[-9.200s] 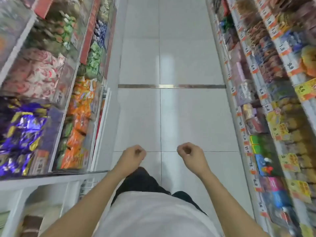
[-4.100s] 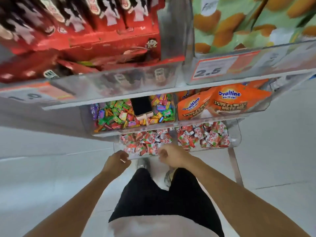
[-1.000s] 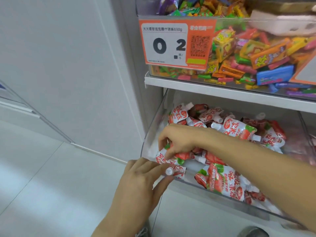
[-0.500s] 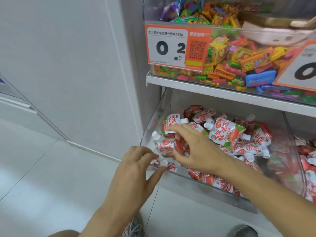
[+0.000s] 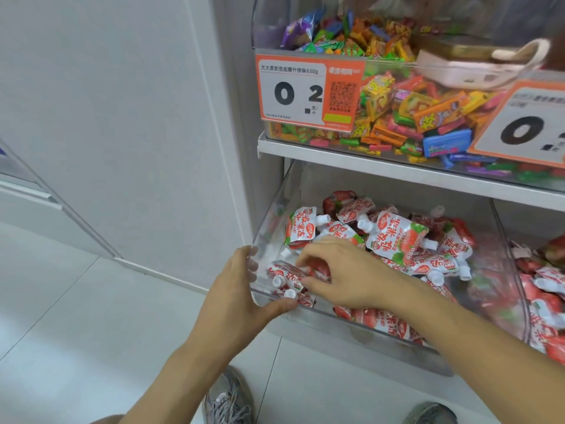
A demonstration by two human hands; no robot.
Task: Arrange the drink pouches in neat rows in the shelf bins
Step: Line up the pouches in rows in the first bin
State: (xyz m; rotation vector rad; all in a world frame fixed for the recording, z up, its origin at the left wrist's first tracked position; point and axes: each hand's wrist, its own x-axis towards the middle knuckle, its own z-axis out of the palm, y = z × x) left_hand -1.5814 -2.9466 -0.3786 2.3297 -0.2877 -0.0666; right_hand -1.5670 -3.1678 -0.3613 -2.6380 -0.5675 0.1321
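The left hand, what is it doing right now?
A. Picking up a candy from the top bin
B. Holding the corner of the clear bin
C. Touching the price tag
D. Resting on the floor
B: the left hand grips the front-left corner of the clear bin of drink pouches, thumb along the front wall, fingers round the side.

One head-worn camera looks forward and down, close over the bottom shelf bin.
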